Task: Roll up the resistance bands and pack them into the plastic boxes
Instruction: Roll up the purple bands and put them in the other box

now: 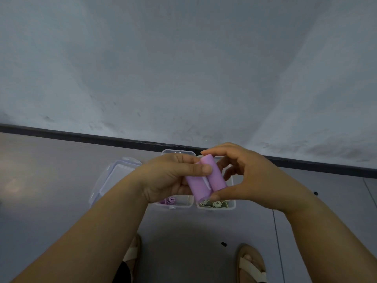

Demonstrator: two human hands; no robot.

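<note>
On the floor (pixel 51 180) at far left, a clear lid (pixel 114 174) is noted, lying off its box. Next, the left hand (pixel 167 178) is curled round the purple resistance band (pixel 204 180), thumb pressed across the left roll. Below it, an open plastic box (pixel 183 203) holding purple rolls is partly seen. The band is held in the air above the boxes, wound as two rolls side by side. A second box (pixel 230 205) holding green rolls sits just right. The right hand (pixel 251 176) pinches the right roll end to end.

Risk, as judged: if either pinch is eased before the band is seated, the rolls could spring loose. The band could also be dropped into the green box, since it hangs over both.
</note>
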